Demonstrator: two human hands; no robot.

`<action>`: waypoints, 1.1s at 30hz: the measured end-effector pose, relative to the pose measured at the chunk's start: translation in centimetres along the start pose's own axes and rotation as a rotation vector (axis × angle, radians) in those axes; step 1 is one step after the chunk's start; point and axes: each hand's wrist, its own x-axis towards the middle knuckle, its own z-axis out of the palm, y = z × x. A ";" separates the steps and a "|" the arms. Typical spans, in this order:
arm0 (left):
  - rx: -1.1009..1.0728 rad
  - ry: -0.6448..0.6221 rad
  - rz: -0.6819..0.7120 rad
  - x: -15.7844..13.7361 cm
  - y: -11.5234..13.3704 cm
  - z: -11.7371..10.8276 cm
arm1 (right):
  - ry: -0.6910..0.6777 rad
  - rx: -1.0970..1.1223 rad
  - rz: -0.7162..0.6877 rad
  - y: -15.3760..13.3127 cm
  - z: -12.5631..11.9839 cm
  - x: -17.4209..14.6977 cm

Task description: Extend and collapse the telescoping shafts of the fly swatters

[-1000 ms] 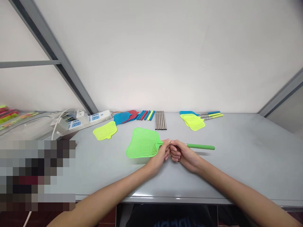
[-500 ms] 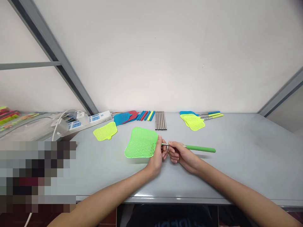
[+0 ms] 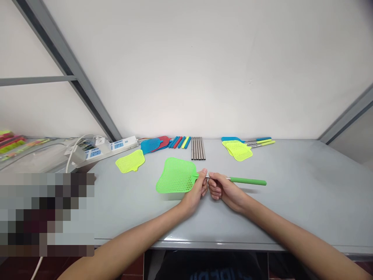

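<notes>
A green fly swatter (image 3: 177, 175) lies level across both hands above the table, its mesh head to the left and its green handle to the right. My left hand (image 3: 198, 190) is closed round the rod where it meets the head's neck. Close beside it, my right hand (image 3: 223, 188) pinches the metal rod near the handle. Between the two hands a short bit of bare rod shows. Behind them, a row of metal tubes (image 3: 198, 148) and several coloured handle grips (image 3: 180, 142) lie side by side.
On the grey table (image 3: 291, 194), a yellow swatter head (image 3: 130, 161) and blue and red heads (image 3: 151, 145) lie at the left. Several whole swatters (image 3: 239, 149) are stacked at the back right. A white power strip (image 3: 118, 146) with cables borders the left side.
My left hand has shifted slightly right along the neck, its thumb now nearer my right hand. The swatter's head has moved a little right, and less bare rod shows between the hands.
</notes>
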 end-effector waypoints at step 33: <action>-0.055 -0.033 -0.091 -0.1 -0.1 0.2 | 0.062 0.024 0.003 0.0 0.0 0.3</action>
